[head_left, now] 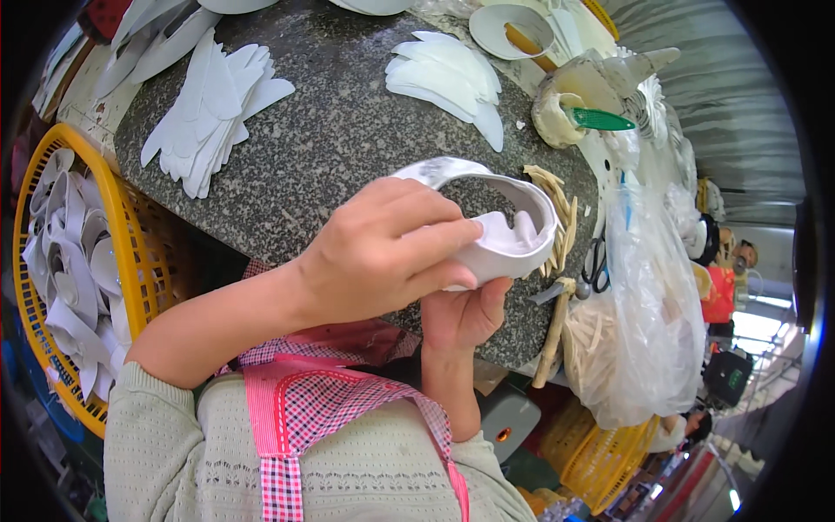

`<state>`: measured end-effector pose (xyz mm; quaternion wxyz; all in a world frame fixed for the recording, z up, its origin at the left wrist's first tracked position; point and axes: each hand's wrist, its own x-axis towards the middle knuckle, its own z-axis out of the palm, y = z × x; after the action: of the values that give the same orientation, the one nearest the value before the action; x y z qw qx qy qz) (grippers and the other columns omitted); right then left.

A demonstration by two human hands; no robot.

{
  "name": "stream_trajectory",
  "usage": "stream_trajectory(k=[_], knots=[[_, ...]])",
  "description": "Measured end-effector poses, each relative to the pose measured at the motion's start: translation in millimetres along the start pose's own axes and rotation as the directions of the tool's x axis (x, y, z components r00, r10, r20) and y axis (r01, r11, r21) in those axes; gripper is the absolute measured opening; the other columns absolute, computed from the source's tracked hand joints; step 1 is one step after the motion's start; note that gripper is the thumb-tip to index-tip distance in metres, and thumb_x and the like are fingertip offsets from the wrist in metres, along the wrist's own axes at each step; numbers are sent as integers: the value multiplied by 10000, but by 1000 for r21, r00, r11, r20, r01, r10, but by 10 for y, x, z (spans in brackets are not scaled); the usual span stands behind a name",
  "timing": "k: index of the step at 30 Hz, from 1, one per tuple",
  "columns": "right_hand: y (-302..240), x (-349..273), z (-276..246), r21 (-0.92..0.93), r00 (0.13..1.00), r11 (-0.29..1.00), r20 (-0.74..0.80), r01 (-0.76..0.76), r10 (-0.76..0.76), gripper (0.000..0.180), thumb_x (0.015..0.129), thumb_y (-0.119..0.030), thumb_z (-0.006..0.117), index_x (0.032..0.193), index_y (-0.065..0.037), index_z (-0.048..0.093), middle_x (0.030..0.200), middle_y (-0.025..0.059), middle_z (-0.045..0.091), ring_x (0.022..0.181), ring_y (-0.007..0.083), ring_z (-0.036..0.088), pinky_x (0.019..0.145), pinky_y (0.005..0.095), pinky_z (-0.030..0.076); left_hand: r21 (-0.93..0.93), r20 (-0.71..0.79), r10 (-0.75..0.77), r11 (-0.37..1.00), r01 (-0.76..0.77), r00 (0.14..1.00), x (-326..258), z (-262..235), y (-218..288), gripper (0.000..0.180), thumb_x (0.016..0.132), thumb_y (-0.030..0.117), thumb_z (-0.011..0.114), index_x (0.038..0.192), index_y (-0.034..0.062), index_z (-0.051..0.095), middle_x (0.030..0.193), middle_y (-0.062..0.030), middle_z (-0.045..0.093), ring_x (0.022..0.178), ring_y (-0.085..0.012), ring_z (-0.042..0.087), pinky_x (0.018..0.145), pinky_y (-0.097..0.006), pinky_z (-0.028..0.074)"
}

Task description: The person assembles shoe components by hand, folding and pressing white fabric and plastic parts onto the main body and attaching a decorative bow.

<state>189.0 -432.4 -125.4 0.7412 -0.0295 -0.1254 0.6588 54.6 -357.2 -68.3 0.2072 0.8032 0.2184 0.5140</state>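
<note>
A white looped piece that looks like a shoe upper [509,257] is held up over the speckled stone slab, its opening facing up. My left hand [391,235] grips its near left side, with fingertips pressing at the inner edge. From below, my right hand [465,313] supports the same piece, its thumb against the lower outside wall and its other fingers mostly hidden behind the piece. A soft white fold shows inside the loop. Part of the far band carries a greyish mark.
Flat white cut pieces [213,109] lie fanned at the slab's far left, another stack [448,78] at far centre. Right of my hands are tan strips [561,217], a hammer [552,339], scissors [597,265], a clear plastic bag [657,304] and a green-handled brush [603,119] in a crusted pot. A yellow basket [130,252] of white pieces stands left.
</note>
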Motion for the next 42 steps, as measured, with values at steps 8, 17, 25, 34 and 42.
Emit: stream_trajectory(k=[8, 17, 25, 34, 42], knots=[[40, -14, -12, -189, 985, 979, -141, 74, -101, 609, 744, -177, 713, 1268, -68, 423, 1222, 105, 497, 1149, 242, 469, 994, 379, 369, -183, 77, -59, 981, 72, 995, -18, 62, -37, 277, 647, 105, 737, 906, 37, 668, 794, -77, 610, 680, -213, 588, 599, -309, 476], [-677, 79, 225, -613, 622, -628, 742, 479, -250, 462, 718, -450, 710, 878, -54, 535, 908, 108, 555, 924, 246, 516, 799, 380, 445, -275, 661, 82, 951, 139, 746, 365, -213, -181, 182, 654, 24, 661, 820, 38, 586, 794, -49, 533, 743, -220, 548, 666, -329, 441], [-602, 647, 306, -391, 512, -331, 618, 859, 597, 250, 585, -168, 674, 650, -69, 454, 635, 41, 448, 589, 206, 495, 500, 282, 435, -38, 604, 323, 925, -379, 728, 208, -182, -241, 115, 610, 119, 609, 722, 114, 584, 723, 51, 506, 747, -114, 485, 741, -372, 279], [-575, 399, -115, -279, 639, -580, 434, 765, 635, 272, 621, -56, 568, 868, 57, 557, 759, 102, 488, 715, 236, 528, 627, 291, 486, 346, 631, 287, 727, -592, 721, -274, -71, -602, 210, 584, 177, 610, 778, 102, 634, 729, 66, 532, 752, -79, 511, 720, -347, 259], [-538, 293, -135, -350, 707, -614, 376, 707, 600, 351, 581, -38, 546, 893, 123, 561, 795, 154, 518, 737, 268, 544, 660, 319, 490, 397, 604, -153, 909, -129, 782, -603, 5, -311, 394, 655, 103, 562, 1045, 105, 620, 1028, 29, 559, 931, -122, 506, 758, -357, 261]])
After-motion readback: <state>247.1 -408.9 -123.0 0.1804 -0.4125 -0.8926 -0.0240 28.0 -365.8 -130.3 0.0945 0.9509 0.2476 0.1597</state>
